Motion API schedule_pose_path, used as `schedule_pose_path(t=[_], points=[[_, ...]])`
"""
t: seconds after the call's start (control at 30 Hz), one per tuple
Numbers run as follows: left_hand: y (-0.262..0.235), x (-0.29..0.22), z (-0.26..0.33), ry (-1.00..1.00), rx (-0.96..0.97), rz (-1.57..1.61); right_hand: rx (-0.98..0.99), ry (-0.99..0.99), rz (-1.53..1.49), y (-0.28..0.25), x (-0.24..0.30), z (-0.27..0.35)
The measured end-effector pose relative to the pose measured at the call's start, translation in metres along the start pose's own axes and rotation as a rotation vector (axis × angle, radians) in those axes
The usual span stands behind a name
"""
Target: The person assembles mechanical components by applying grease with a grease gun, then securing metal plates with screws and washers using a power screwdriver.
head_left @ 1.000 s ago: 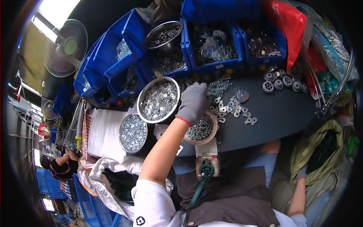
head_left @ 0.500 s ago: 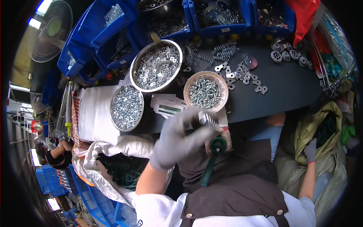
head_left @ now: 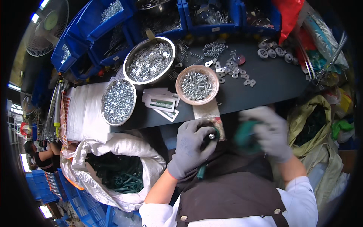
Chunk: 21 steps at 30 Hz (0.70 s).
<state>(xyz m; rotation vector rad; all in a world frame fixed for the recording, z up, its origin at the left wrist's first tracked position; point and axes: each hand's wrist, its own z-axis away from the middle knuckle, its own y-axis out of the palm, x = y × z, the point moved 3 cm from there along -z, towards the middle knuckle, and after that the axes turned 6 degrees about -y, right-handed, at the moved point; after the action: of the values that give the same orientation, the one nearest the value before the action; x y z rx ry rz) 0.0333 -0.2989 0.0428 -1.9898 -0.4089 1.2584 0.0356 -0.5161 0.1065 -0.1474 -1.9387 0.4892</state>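
The left glove (head_left: pixel 188 146) is grey, with faint blue print on its back and a reddish cuff edge; the right glove (head_left: pixel 275 137), blurred, is grey too. White sleeves (head_left: pixel 302 195), dark brown apron (head_left: pixel 230 196), two round buttons (head_left: pixel 183 218).

Near ten o'clock we see a round fan (head_left: pixel 47 27) with a pale green hub. At nine o'clock we have a stack of white sheets (head_left: pixel 86 111), and left of it some slender rods (head_left: pixel 50 113) with a yellow clip (head_left: pixel 57 124). Between eight and nine we make out another person's forearm (head_left: pixel 46 154); at eight sits a blue slatted crate (head_left: pixel 42 185). Between one and two o'clock we find a red plastic bag (head_left: pixel 288 17), and at two a shiny clear-wrapped package (head_left: pixel 323 39). Toward three we notice a yellow bag (head_left: pixel 345 102) and, just below, a bright green one (head_left: pixel 342 128).
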Motion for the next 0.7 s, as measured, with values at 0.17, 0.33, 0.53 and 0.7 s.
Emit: schedule_pose_path(t=[0.17,0.33,0.53,0.7], points=[[0.002,-0.012,0.002,-0.068,-0.096,0.044,0.303,-0.216,0.502,0.064,-0.028,-0.023],[0.006,-0.005,-0.001,-0.096,-0.031,0.066,0.023,0.083,0.227,0.013,-0.05,-0.076],[0.014,0.001,-0.007,-0.076,-0.052,0.229,0.144,-0.185,0.999,-0.056,-0.157,-0.113],[0.014,0.004,-0.007,-0.07,-0.068,0.253,0.233,-0.112,0.954,-0.07,-0.148,-0.081]])
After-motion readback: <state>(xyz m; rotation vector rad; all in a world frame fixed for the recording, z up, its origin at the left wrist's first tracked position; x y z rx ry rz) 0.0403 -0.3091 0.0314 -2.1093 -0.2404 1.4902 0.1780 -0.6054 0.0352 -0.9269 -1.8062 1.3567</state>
